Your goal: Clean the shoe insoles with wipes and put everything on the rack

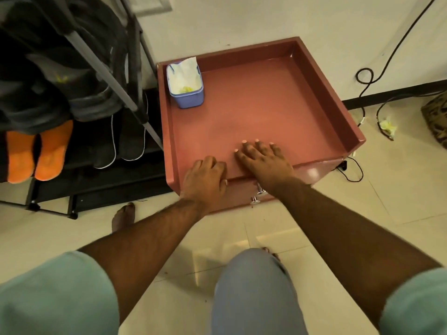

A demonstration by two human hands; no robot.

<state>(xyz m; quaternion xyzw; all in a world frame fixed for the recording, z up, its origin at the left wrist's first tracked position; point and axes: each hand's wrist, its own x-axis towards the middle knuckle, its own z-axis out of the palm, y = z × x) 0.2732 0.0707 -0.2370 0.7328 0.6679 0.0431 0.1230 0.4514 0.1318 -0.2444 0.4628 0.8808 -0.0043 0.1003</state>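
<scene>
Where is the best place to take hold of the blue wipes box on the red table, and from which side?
Probably grip the blue wipes box across its two side walls, low down, coming from the front. It stands upright, the wipes stick out on top, and the table rim runs close behind and beside it.

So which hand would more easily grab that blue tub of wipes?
Probably the left hand: the blue wipes tub stands in the table's far left corner, on its side. The right hand would have to cross over.
</scene>
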